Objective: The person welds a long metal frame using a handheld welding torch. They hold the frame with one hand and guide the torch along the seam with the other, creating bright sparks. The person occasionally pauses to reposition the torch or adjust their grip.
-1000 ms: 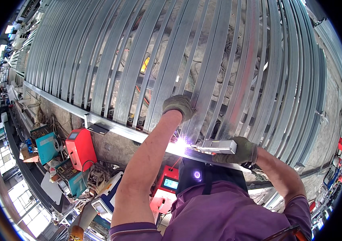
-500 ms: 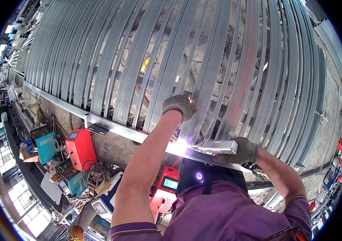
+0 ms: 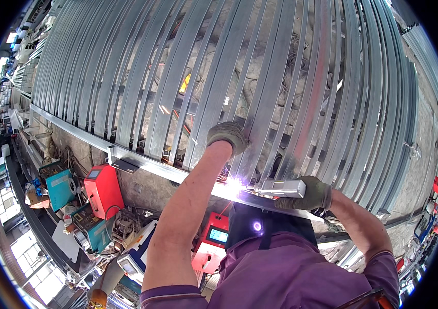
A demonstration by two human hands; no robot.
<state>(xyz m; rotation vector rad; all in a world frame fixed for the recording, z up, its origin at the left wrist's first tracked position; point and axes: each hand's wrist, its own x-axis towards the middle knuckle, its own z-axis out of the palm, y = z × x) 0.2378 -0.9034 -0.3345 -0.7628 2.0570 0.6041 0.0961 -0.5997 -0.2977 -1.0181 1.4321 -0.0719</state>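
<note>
A white-violet glare (image 3: 235, 185) at the tip of the handheld torch (image 3: 283, 188) burns out all detail around it, with a small purple flare spot (image 3: 257, 225) over the dark trousers (image 3: 291, 225). Soft, even light covers the grey metal tubes (image 3: 265, 103), while windows (image 3: 26, 252) at lower left blow out white. Fisheye distortion bends straight edges toward a black rim, where background clutter (image 3: 436, 190) turns small and indistinct.
</note>
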